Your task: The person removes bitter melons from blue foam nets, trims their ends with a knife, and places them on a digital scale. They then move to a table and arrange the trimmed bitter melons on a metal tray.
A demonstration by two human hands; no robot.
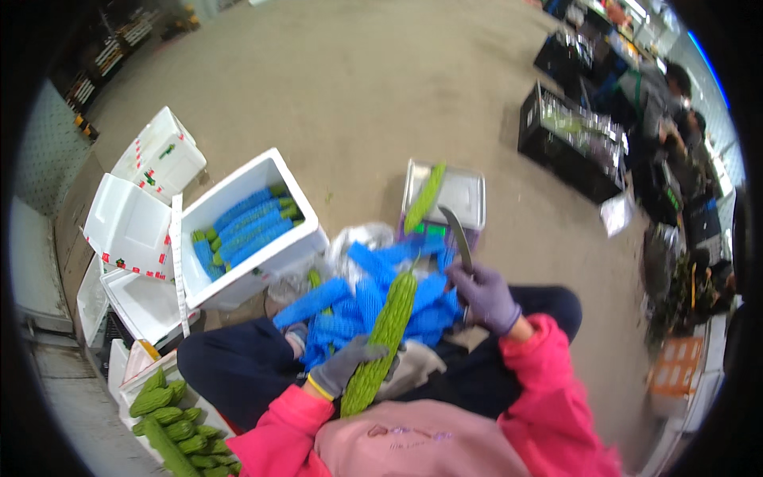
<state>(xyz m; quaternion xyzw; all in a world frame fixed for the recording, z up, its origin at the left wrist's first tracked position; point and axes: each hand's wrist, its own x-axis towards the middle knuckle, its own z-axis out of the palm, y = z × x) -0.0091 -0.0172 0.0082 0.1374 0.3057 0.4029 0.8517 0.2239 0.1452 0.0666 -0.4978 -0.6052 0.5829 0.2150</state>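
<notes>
A long green bitter melon [394, 312] slants upward in front of me, with my gloved left hand [346, 367] closed round its lower part. My gloved right hand [486, 299] grips the handle of a curved knife [458, 232]. The blade points up and left, apart from the melon. Blue mesh sleeves [318, 300] lie heaped between my legs, behind the melon. Beyond the knife, another bitter melon [425, 199] rests across the metal pan of a scale [467, 199].
Left of the sleeves, a white foam box [266, 280] holds several sleeved bitter melons. Bare bitter melons [171, 425] fill a box at lower left. Foam lids and boxes [127, 219] stack at far left. Black crates [552, 147] and people [648, 91] are at right, above an orange crate [675, 366].
</notes>
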